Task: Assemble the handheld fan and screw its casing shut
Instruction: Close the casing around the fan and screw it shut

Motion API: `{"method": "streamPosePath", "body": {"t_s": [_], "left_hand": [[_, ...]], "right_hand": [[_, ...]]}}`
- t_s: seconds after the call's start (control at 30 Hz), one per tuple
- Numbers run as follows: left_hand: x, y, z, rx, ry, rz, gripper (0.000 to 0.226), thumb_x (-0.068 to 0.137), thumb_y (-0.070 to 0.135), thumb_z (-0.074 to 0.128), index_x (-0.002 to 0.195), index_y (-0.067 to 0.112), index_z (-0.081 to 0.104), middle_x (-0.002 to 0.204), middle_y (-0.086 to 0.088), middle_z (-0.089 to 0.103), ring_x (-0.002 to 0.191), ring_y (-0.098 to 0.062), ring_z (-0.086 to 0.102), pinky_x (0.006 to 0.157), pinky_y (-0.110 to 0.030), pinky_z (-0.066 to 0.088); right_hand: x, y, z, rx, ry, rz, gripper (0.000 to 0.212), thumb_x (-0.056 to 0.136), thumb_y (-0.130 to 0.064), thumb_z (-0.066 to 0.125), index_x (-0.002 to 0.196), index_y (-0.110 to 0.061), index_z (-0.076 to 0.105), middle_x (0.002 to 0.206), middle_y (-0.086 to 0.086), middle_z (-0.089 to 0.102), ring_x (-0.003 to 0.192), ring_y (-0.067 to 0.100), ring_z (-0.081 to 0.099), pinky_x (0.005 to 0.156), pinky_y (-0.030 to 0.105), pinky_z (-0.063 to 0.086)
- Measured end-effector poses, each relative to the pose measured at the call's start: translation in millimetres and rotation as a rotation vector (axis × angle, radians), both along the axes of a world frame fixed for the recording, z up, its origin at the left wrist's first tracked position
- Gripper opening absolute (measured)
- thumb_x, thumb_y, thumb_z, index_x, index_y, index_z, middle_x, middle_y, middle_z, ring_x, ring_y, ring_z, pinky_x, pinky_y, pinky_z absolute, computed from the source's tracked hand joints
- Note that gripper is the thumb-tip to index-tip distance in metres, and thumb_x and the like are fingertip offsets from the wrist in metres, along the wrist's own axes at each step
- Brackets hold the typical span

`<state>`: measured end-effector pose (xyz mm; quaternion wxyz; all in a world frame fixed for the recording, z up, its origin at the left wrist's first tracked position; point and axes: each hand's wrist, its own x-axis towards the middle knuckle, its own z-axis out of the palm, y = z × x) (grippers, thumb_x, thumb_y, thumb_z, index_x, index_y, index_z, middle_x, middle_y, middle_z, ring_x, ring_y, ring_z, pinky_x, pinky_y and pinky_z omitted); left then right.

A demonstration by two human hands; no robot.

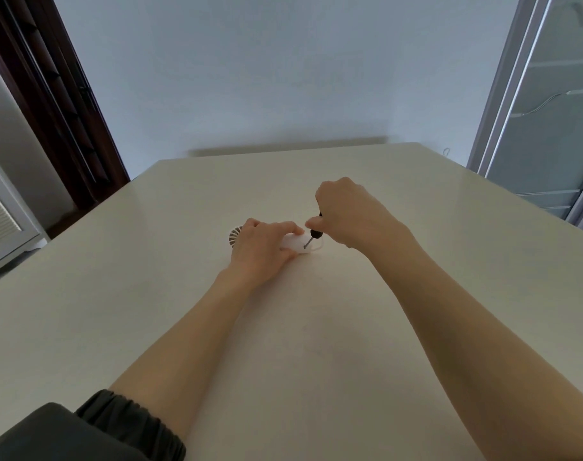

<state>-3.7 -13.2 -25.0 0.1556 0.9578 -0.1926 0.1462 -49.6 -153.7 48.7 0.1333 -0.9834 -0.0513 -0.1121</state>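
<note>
Near the middle of the desk (416, 294), the left hand (262, 249) lies over the white handheld fan (291, 243) and grips its body, fingers curled over the top and thumb at the near side. From under this hand, the round grille of the fan comes out at about 10 o'clock, and the handle end comes out at about 3 o'clock. Just beside, at 2 o'clock from the left hand, the right hand (346, 211) is closed around the black handle of a small screwdriver (313, 232). Its thin metal tip points down at 7 o'clock and touches the casing close to the left fingertips. A dark sleeve (93, 434) covers the left upper arm at the lower left corner.
</note>
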Motion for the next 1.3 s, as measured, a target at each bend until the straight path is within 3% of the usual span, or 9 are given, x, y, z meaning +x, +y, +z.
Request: {"method": "streamPosePath", "body": {"t_s": [0.13, 0.2, 0.37, 0.57, 0.67, 0.77, 1.0, 1.17, 1.3], "left_hand": [[-0.8, 1.9, 0.0, -0.013, 0.002, 0.017, 0.036, 0.089, 0.03, 0.056, 0.124, 0.037, 0.057, 0.119, 0.005, 0.065, 0.11, -0.024, 0.042, 0.078, -0.02, 0.02], [-2.8, 2.8, 2.1, -0.018, -0.014, 0.028, 0.035, 0.09, 0.027, 0.056, 0.124, 0.034, 0.057, 0.121, 0.005, 0.065, 0.109, -0.023, 0.043, 0.076, -0.019, 0.018], [-3.6, 4.9, 3.6, -0.023, -0.04, 0.057, 0.034, 0.091, 0.024, 0.054, 0.124, 0.031, 0.057, 0.121, 0.003, 0.065, 0.108, -0.023, 0.046, 0.081, -0.02, 0.02], [-0.4, 4.8, 1.7, -0.029, -0.015, 0.062, 0.034, 0.089, 0.023, 0.054, 0.122, 0.032, 0.058, 0.122, 0.004, 0.065, 0.107, -0.023, 0.045, 0.081, -0.02, 0.02], [1.2, 4.4, 1.4, -0.03, -0.005, 0.067, 0.034, 0.089, 0.024, 0.054, 0.122, 0.033, 0.058, 0.121, 0.004, 0.065, 0.107, -0.025, 0.044, 0.08, -0.019, 0.019], [-0.5, 3.9, 2.4, -0.014, 0.001, 0.073, 0.034, 0.089, 0.024, 0.053, 0.122, 0.032, 0.058, 0.121, 0.003, 0.065, 0.108, -0.026, 0.043, 0.08, -0.021, 0.019], [-2.0, 4.0, 4.0, -0.01, -0.007, 0.067, 0.034, 0.09, 0.026, 0.054, 0.124, 0.031, 0.057, 0.124, 0.003, 0.063, 0.11, -0.026, 0.045, 0.087, -0.022, 0.023], [0.0, 5.0, 1.9, -0.02, 0.0, 0.07, 0.036, 0.089, 0.024, 0.054, 0.124, 0.032, 0.057, 0.125, 0.004, 0.063, 0.112, -0.026, 0.043, 0.083, -0.022, 0.022], [4.2, 6.3, -1.8, -0.036, 0.019, 0.08, 0.035, 0.088, 0.027, 0.055, 0.123, 0.034, 0.058, 0.123, 0.004, 0.063, 0.111, -0.028, 0.041, 0.08, -0.021, 0.02]], "right_hand": [[-0.3, -5.2, -3.2, 0.101, 0.064, 0.086, 0.024, 0.076, -0.012, 0.07, 0.095, -0.008, 0.055, 0.092, 0.007, 0.057, 0.066, 0.021, 0.051, 0.051, 0.026, 0.039], [1.1, -6.9, -5.2, 0.125, 0.066, 0.114, 0.028, 0.076, 0.0, 0.059, 0.102, -0.01, 0.054, 0.098, 0.007, 0.056, 0.08, 0.024, 0.054, 0.056, 0.028, 0.04], [5.4, -1.9, -9.6, 0.063, -0.001, 0.145, 0.022, 0.079, 0.006, 0.047, 0.086, -0.015, 0.049, 0.094, 0.001, 0.044, 0.086, 0.024, 0.05, 0.067, 0.028, 0.035], [4.6, 1.9, -11.2, -0.053, -0.064, 0.1, 0.013, 0.082, 0.002, 0.052, 0.092, -0.006, 0.056, 0.097, 0.009, 0.055, 0.084, 0.028, 0.054, 0.071, 0.038, 0.048], [4.0, 3.2, -10.9, -0.065, -0.051, 0.063, 0.006, 0.087, -0.004, 0.057, 0.083, -0.005, 0.053, 0.08, 0.007, 0.051, 0.072, 0.026, 0.051, 0.06, 0.033, 0.043], [4.3, 4.3, -11.7, -0.039, -0.029, 0.044, 0.03, 0.09, -0.01, 0.055, 0.066, -0.01, 0.038, 0.067, 0.002, 0.037, 0.059, 0.02, 0.041, 0.047, 0.027, 0.03], [0.0, -0.6, -13.8, 0.053, 0.038, 0.101, 0.022, 0.082, -0.005, 0.062, 0.103, -0.006, 0.053, 0.097, 0.008, 0.051, 0.079, 0.025, 0.05, 0.06, 0.03, 0.039], [2.3, 3.0, -14.5, 0.01, -0.035, 0.104, 0.017, 0.083, 0.002, 0.05, 0.097, -0.004, 0.056, 0.103, 0.011, 0.053, 0.086, 0.027, 0.053, 0.073, 0.036, 0.046], [-0.2, 5.6, -13.7, -0.059, -0.065, 0.082, 0.012, 0.085, -0.003, 0.054, 0.096, -0.004, 0.057, 0.098, 0.009, 0.056, 0.084, 0.028, 0.055, 0.067, 0.033, 0.043]]}}
